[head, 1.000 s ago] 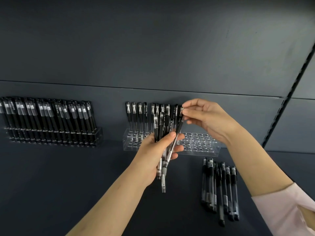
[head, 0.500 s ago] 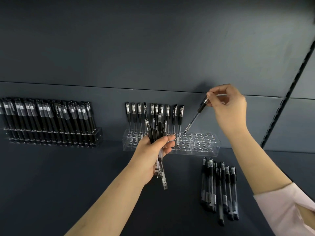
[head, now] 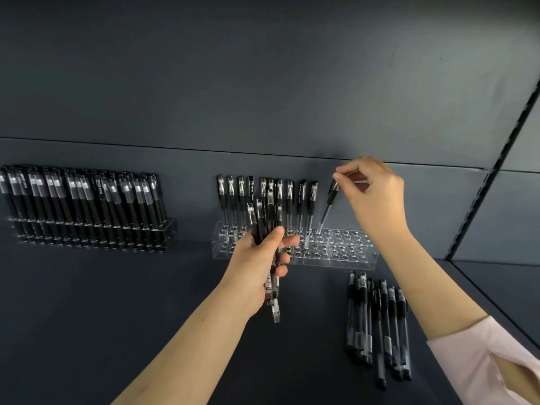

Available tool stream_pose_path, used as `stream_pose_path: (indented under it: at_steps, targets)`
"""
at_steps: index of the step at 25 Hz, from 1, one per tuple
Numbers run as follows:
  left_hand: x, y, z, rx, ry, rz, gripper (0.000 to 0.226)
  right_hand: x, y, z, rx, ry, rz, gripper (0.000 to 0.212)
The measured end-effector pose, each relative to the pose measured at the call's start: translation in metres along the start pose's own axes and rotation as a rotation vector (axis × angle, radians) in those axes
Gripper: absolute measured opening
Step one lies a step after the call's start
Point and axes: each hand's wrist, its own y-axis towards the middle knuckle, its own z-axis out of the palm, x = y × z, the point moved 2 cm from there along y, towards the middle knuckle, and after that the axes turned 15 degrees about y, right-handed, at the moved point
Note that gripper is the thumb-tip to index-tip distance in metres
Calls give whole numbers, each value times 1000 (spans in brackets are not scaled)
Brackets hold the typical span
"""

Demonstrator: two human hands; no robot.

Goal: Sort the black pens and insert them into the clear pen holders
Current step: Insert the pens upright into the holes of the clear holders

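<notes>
My left hand (head: 257,261) grips a bunch of black pens (head: 267,226) in front of the clear pen holder (head: 347,252). My right hand (head: 371,194) pinches the cap end of a single black pen (head: 327,209), tilted, with its tip at a hole in the holder's back row. Several pens (head: 280,197) stand upright in the holder's left part; its right part shows bare holes.
A second clear holder (head: 163,229) at the left is filled with black pens. Several loose pens (head: 377,323) lie on the dark shelf at the lower right. A dark back wall rises behind, and a slotted upright (head: 496,176) runs at the right.
My right hand drew one pen out of the bunch, carried it up and right, then lowered its tip to the holder. My left hand dropped slightly with the bunch.
</notes>
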Motion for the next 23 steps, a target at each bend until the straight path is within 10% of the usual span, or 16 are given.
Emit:
stream_pose_path:
  at_steps: [15, 23]
  targets:
    - [-5, -4, 0, -1, 41, 91, 19, -23, -13, 17, 186, -86, 25, 23]
    - [-5, -9, 5, 110, 82, 85, 20, 4, -18, 8, 201, 418, 542, 17]
